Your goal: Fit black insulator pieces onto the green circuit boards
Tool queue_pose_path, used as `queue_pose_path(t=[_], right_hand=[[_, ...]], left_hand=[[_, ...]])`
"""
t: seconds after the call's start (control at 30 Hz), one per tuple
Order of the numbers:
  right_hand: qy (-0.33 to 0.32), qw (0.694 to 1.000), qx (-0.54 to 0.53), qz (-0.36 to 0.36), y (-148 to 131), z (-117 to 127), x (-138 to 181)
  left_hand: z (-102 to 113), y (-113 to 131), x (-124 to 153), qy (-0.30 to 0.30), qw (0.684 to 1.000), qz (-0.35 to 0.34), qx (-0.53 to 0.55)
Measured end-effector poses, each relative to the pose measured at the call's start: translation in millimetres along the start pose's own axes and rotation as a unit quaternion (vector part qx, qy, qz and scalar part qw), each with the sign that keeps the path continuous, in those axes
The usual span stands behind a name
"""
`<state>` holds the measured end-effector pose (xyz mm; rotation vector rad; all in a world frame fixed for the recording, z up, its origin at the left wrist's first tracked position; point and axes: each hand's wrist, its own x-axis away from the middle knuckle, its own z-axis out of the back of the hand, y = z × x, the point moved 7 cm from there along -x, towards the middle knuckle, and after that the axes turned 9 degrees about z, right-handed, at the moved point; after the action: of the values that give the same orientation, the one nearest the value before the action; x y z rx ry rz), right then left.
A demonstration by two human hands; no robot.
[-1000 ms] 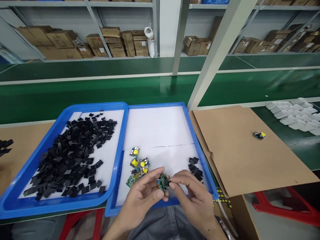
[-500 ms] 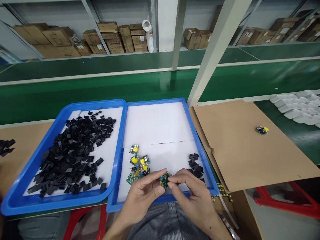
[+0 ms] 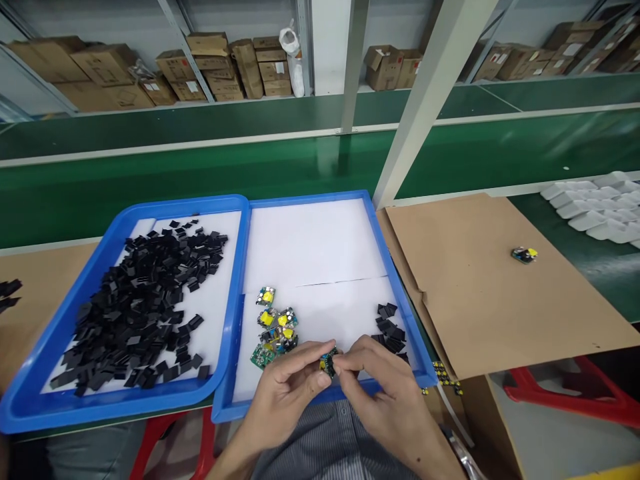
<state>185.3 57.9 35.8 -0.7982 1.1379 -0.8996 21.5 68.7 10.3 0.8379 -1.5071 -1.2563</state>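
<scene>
My left hand and my right hand meet over the near edge of the right blue tray. Both pinch one small green circuit board between fingertips. Just left of it, on the tray's white liner, lies a cluster of similar boards with yellow parts. A small pile of black pieces sits to the right of my hands in the same tray. The left blue tray holds a large heap of black pieces.
A brown cardboard sheet lies to the right with one lone circuit board on it. White plastic shells sit at the far right on the green conveyor belt. Shelves with cartons stand behind. A grey post rises past the tray.
The view has tilted slightly so everything sits a little higher in the picture. My fingers have closed in tighter round the small board; the hands stay in the same place.
</scene>
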Motion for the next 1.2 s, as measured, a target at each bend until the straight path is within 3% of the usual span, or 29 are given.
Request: queue_pose_path(t=[0.17,0.27,0.37,0.47,0.57,0.73,0.93,1.07,1.2], right_hand=[[-0.018,0.999,-0.023,-0.013,3.5,-2.0,4.2],[0.002,1.0,-0.01,-0.012,4.9,0.3,4.0],[0.008,0.996,-0.077,-0.053,12.3,1.5,1.6],[0.015,0.963,-0.217,-0.159,27.9,0.4,4.6],[0.042,0.915,-0.319,-0.244,40.5,-0.9,13.7],[0.045,0.89,-0.366,-0.268,46.5,-5.6,24.3],[0.025,0.859,-0.405,-0.314,46.7,-14.8,25.7],[0.03,0.861,-0.396,-0.318,48.3,-16.3,24.8],[0.058,0.9,-0.334,-0.275,45.1,-14.3,26.1]], left_hand=[[-1.8,-1.0,2.8,0.008,0.999,-0.01,-0.045],[-5.3,-1.1,3.1,0.0,0.997,-0.019,-0.071],[-7.9,-1.7,3.5,-0.017,0.998,-0.019,-0.056],[-12.2,2.6,7.6,-0.03,0.994,-0.032,-0.102],[-13.8,15.7,14.3,0.007,0.978,-0.074,-0.196],[-15.9,38.0,22.9,0.06,0.957,-0.162,-0.232],[-18.1,31.8,25.9,0.052,0.955,-0.183,-0.228],[-17.7,26.6,25.4,0.075,0.957,-0.191,-0.204],[-15.2,22.3,23.9,0.119,0.955,-0.176,-0.208]])
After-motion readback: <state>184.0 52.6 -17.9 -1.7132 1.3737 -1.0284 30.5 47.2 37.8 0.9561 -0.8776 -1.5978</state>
